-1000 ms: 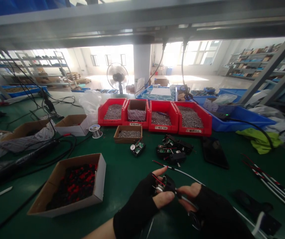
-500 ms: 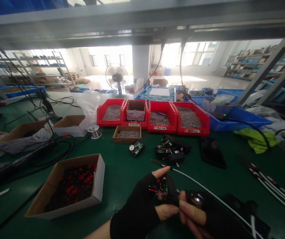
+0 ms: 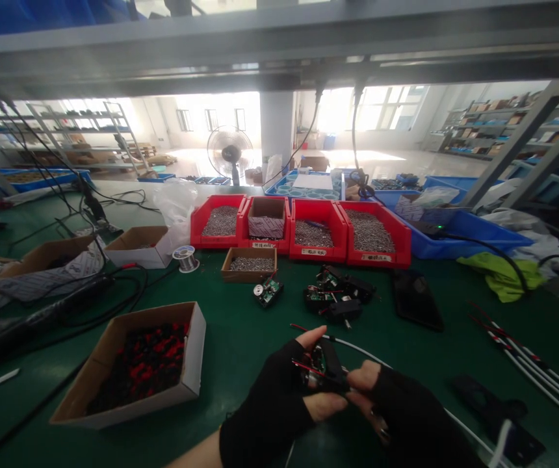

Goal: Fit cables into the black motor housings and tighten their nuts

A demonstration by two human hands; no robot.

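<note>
My left hand (image 3: 279, 400), in a black fingerless glove, grips a small black module with a green circuit board and red wires (image 3: 322, 368) between thumb and forefinger. My right hand (image 3: 401, 409), gloved the same way, pinches the module's right end, where a white cable (image 3: 357, 351) with red leads runs off across the green mat. Both hands are low in the middle of the view, fingers closed on the part. Just beyond them lies a cluster of similar black modules (image 3: 335, 294) and one single board (image 3: 268, 292).
A cardboard box of red and black parts (image 3: 138, 364) sits to the left. Red bins of screws (image 3: 309, 231) line the back, with a small cardboard tray (image 3: 251, 263) in front. A black tablet (image 3: 413, 298), white cables (image 3: 528, 361), a green cloth (image 3: 504, 273) and a solder spool (image 3: 185, 257) lie around.
My right hand turned over and back while working at the module's end; it now pinches it again. The left hand stayed put holding the module.
</note>
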